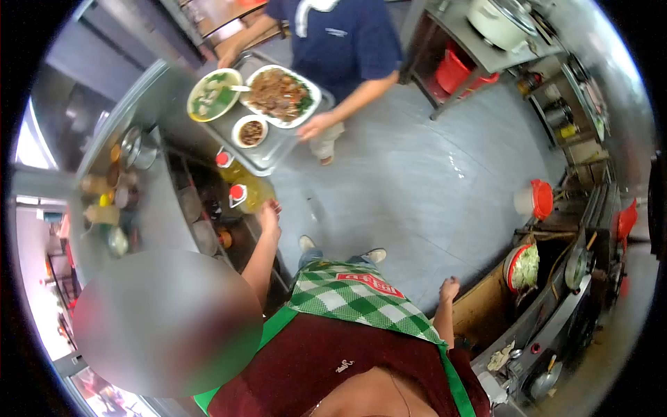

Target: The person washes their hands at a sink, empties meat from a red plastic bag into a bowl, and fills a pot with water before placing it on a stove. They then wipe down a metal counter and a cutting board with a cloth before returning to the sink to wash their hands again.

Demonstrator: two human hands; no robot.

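Note:
My left hand (271,214) is held out beside two large bottles of yellow oil (258,193) with red caps, its fingers apart and nothing seen in them. Away from my right side hangs my right hand (450,289), fingers curled in, with nothing showing in it. Ahead, another person (340,48) in a navy shirt holds a metal tray (278,148) with both hands. On it stand a bowl of green soup (214,96), a white dish of meat and greens (280,96), and a small bowl of dark sauce (250,131).
On the left runs a steel counter (158,208) with jars and bowls. A cooker (501,24) stands on a table at the back right. A red-lidded bucket (533,199) and a basin of chopped greens (522,267) are on the right. Grey floor (417,181) lies between.

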